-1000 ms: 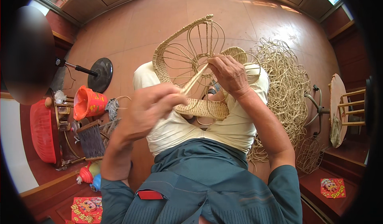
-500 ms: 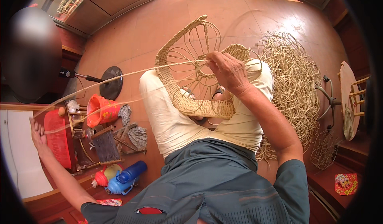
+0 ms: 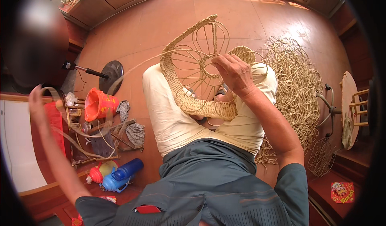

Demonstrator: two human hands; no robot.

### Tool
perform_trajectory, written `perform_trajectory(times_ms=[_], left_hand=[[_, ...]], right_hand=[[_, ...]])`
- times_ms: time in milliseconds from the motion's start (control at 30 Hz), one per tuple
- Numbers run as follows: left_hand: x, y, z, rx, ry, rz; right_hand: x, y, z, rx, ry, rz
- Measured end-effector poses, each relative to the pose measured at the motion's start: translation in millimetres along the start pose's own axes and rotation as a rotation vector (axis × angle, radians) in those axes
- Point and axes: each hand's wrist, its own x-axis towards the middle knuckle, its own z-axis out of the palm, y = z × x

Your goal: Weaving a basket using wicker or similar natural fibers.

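A half-woven basket [image 3: 207, 108], a frame of thin radiating spokes with a band of tan weave round part of its edge, rests across my knees. My right hand [image 3: 234, 74] is closed at its central ring, thumb and fingers pinched on the frame; whether cord is pinched there too is hidden. A tan cord [image 3: 146, 60] runs slack from the basket's left edge and curls in blurred loops at the left. Far out at left, my left hand [image 3: 37, 107] is raised beside the top of a loop. Motion smears its fingers, so its grip is unclear.
A big heap of loose cord [image 3: 293, 97] lies right of my knee. At left stand an orange-red bucket [image 3: 105, 106], a black round stand base [image 3: 111, 77], a red basket [image 3: 54, 125], a blue thermos [image 3: 110, 181] and a dark blue bottle [image 3: 128, 169]. A round-topped stool [image 3: 349, 109] lies at far right.
The cord, stretched fairly straight between my hands before, now sags and loops. My left hand has moved up a little. My right hand remains at the basket's centre.
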Motion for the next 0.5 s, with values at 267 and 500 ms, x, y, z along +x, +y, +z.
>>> perform_trajectory(times_ms=[267,500], left_hand=[[-282.7,288.7,218.9,-0.684,-0.821,-0.002],[-308.1,331.9,301.1,-1.143,-0.928,-0.315]], right_hand=[[10.7,-2.9,10.8,-0.012,-0.030,-0.133],[16.3,-13.5,2.3,-0.063,-0.148,-0.016]])
